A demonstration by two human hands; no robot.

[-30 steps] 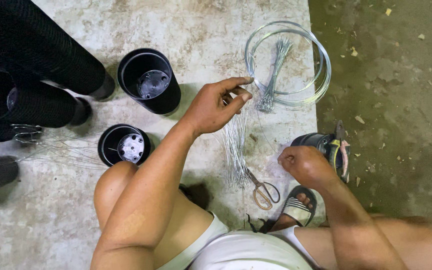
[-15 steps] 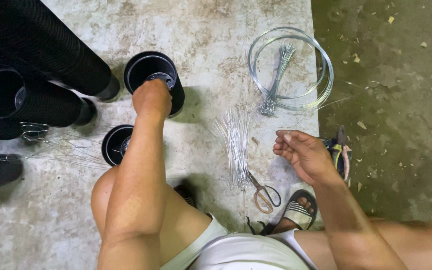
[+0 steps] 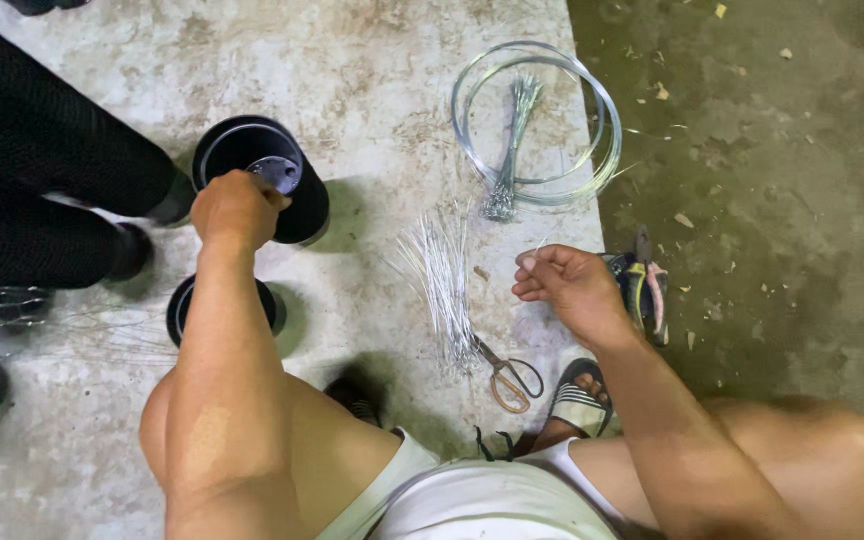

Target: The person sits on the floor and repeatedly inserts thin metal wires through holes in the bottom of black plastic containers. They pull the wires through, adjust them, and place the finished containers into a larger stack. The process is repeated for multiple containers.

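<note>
Where the pale concrete floor (image 3: 372,60) gives way to a darker, rougher strip along its right edge, the person squats with both arms out; the left hand (image 3: 235,208) rests on the near rim of a black plastic pot (image 3: 262,180) standing upright toward the floor's left side, fingers curled over the rim and holding it; a second black pot (image 3: 184,305) stands just behind the forearm, partly hidden. The right hand (image 3: 567,288) hovers over the floor near the dark strip, fingers pinched narrowly together; whether a wire lies between them cannot be told. Between the two hands lies a loose bundle of cut wires (image 3: 442,275), with scissors (image 3: 507,375) at its near end; a wire coil (image 3: 537,125) lies toward the far edge of the pale floor, a tied wire bunch (image 3: 512,150) inside it; pliers (image 3: 644,285) lie just right of the right hand, at the border of the dark strip. Black mesh cylinders (image 3: 42,160) crowd the left edge, so free room there is tight; bare concrete stays open between the pot and the coil, and the dark strip carries only small scraps.
</note>
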